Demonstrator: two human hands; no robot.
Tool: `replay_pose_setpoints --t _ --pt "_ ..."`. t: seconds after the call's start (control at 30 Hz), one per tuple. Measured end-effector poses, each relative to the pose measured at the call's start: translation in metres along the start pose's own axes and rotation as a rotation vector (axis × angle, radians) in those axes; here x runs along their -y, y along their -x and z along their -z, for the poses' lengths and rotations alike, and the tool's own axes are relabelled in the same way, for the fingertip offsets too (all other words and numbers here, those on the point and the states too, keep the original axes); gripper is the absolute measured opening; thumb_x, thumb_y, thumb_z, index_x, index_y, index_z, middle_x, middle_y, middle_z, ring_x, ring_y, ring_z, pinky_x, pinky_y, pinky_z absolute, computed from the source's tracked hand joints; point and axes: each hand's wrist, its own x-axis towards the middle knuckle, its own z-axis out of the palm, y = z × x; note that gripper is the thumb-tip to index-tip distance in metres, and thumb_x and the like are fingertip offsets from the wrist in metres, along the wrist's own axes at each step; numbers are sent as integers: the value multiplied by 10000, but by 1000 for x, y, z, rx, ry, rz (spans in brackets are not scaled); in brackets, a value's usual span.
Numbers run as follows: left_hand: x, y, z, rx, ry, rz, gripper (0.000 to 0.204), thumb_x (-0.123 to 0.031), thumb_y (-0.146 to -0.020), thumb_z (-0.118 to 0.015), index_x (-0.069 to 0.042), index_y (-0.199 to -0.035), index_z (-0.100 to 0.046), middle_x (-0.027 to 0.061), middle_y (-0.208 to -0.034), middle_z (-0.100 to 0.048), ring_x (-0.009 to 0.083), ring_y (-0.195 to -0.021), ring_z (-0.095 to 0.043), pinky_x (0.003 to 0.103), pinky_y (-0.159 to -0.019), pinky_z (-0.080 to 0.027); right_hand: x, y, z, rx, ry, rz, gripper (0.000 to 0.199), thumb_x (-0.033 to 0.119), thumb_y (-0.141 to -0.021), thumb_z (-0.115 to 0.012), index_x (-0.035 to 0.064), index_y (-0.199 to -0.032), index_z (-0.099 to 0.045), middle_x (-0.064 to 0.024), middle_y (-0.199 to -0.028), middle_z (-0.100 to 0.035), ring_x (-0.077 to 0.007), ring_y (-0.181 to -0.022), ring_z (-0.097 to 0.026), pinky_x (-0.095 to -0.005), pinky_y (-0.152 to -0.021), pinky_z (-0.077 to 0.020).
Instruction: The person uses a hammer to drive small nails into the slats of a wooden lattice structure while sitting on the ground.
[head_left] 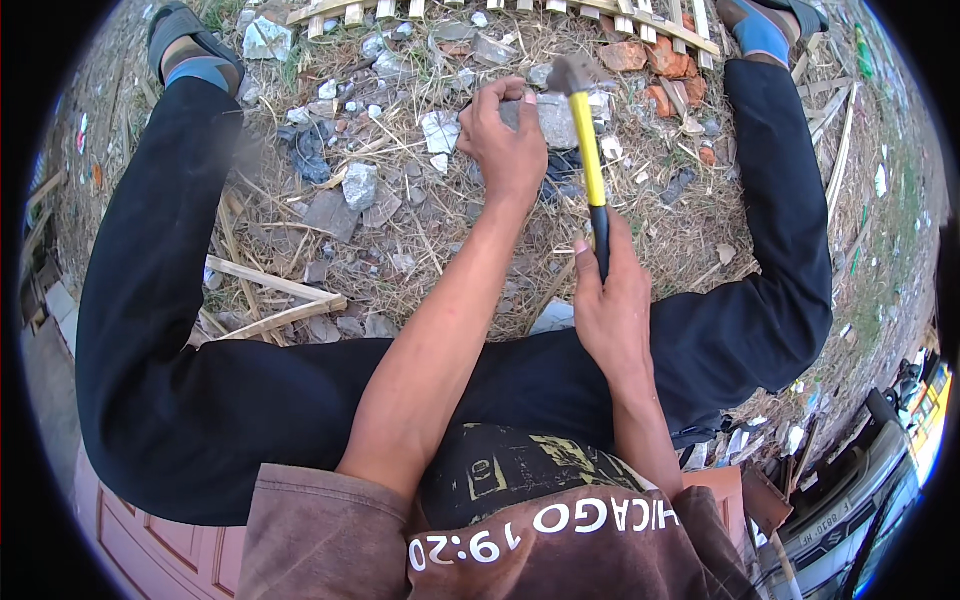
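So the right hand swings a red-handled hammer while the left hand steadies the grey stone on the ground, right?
Not quite: the hammer has a yellow handle with a black grip, as the head view shows. The right hand does hold it, and the left hand steadies the grey stone.

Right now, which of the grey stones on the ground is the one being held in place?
The grey block under the left hand, right below the hammer gripped by the right hand. The other grey stones, such as the lump further left, lie untouched.
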Motion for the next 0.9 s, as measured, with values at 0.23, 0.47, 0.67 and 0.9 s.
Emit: replay_pose_setpoints --t 0.23,0.47,0.67,0.9 --pt "3 -3 0 10 69 9 215 -175 -907 -656 -142 -1118 -634 -6 -1017 -642 237 -1144 -485 440 -1030 -252 -13 -4 -7 14 120 73 380 76 -983 -553 17 -1345 -453 -268 -689 -604 -471 -618 -620 -507 -545 -434" --pt "0 -1 -2 12 38 11 241 -205 -921 -669 -118 -1146 -647 16 -1050 -660 237 -1132 -494 449 -1054 -267 -5 -3 0 18 64 -4 418 88 -978 -557 31 -1372 -430 -283 -714 -613 -481 -640 -629 -535 -567 -449" --pt "3 -2 -4 2 19 2 228 -194 -912 -647 -142 -1134 -628 -5 -1044 -628 231 -1156 -464 438 -1037 -229 22 -5 17 -31 -31 -16 370 117 -1003 -550 -3 -1341 -461 -254 -704 -600 -450 -639 -637 -503 -576 -451" --pt "-6 -2 -4 12 2 54 236 -181 -902 -655 -140 -1133 -628 -10 -1044 -629 229 -1155 -464 440 -1031 -230 13 -7 15 -34 -62 -32 385 116 -998 -557 10 -1355 -459 -275 -738 -616 -466 -680 -646 -508 -594 -461"
